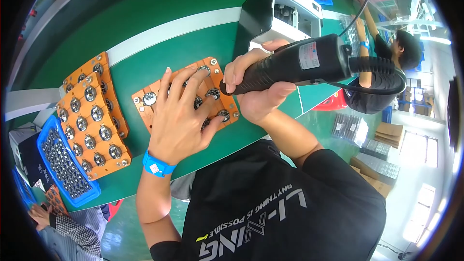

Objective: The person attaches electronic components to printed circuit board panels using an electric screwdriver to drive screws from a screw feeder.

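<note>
An orange fixture plate (227,102) lies tilted on the green bench in front of me, with small shiny metal parts (149,98) seated in its pockets. My left hand (176,123), a blue band on its wrist, rests over the plate with fingers spread, touching some parts and hiding others. In my right hand (256,101) is a black corded electric screwdriver (290,63), held nearly level. Its front end points left, near the plate's right edge; my fingers wrap its grip. The bit cannot be made out.
Left of the plate, orange plates (101,146) full of similar parts are stacked beside a blue tray (92,195) of parts. A black-and-white machine (258,12) stands at the back. Another person (372,87) sits at the right; someone's hand (41,216) shows lower left.
</note>
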`<state>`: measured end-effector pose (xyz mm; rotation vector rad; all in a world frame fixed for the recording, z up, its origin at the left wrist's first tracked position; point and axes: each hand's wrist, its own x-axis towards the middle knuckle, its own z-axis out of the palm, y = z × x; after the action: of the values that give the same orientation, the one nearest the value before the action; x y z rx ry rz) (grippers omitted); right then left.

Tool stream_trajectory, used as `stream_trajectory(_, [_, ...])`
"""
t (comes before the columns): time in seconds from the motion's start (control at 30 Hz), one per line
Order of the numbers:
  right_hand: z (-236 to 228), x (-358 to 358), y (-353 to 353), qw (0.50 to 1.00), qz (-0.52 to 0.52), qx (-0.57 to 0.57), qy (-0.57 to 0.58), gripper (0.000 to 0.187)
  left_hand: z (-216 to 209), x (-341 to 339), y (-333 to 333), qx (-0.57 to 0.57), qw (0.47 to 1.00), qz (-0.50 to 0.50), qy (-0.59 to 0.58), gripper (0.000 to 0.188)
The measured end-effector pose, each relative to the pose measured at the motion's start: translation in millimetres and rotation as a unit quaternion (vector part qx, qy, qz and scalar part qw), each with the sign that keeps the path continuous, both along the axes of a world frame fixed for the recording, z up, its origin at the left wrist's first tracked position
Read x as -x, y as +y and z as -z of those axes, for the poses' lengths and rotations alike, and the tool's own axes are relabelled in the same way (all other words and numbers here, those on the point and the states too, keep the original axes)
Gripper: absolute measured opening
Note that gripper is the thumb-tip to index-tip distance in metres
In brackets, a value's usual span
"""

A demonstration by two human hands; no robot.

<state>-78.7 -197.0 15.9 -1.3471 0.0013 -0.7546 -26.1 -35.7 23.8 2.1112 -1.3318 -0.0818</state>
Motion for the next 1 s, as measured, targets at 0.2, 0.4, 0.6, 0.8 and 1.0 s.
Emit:
stream_trajectory(0.2, [1,-1,-1,1.0,-0.013,0.003,-0.011,0.081,0,0,-1,-0.002,1.0,-0.002,-0.001,0.024])
stream_trajectory(0.4, [2,-5,-3,0.999,-0.046,0.018,0.008,0.079,1,-1,-1,-0.009,1.0,-0.002,0.001,0.027])
stream_trajectory(0.6, [2,-14,2,0.998,-0.032,0.045,-0.008,0.072,-1,2,-3,-0.007,1.0,-0.008,-0.017,0.032])
stream_trajectory(0.8, [2,-9,5,0.999,-0.021,0.026,-0.014,0.073,-3,4,-7,0.001,1.0,0.005,-0.021,0.03])
stream_trajectory(1.0, [-28,7,-14,0.999,0.035,0.04,-0.003,0.103,-3,6,-9,0.007,1.0,-0.004,-0.016,0.03])
